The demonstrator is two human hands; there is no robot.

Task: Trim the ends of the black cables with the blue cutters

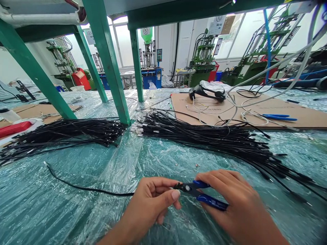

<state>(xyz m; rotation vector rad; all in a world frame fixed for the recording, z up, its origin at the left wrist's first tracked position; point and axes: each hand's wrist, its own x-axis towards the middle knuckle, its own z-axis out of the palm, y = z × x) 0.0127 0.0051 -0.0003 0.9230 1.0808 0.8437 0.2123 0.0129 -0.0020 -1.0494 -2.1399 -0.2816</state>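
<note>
My left hand [150, 206] pinches a thin black cable [87, 188], which trails away to the left across the plastic sheeting [63, 211]. My right hand [238, 204] grips a pair of blue-handled side cutters [211, 200]. The cable's end disappears between my left fingers, close to the cutters' black jaws, so I cannot see whether the jaws bite it. Beyond my hands lie two large bundles of black cables with pale tips, one to the left [63, 137] and one to the right [204, 137].
Green steel table legs [107, 58] stand beyond the bundles. A cardboard sheet [184, 105] at the back right holds blue pliers [279, 117], white wires and a black fixture [206, 93]. Green moulding machines [203, 58] line the far room.
</note>
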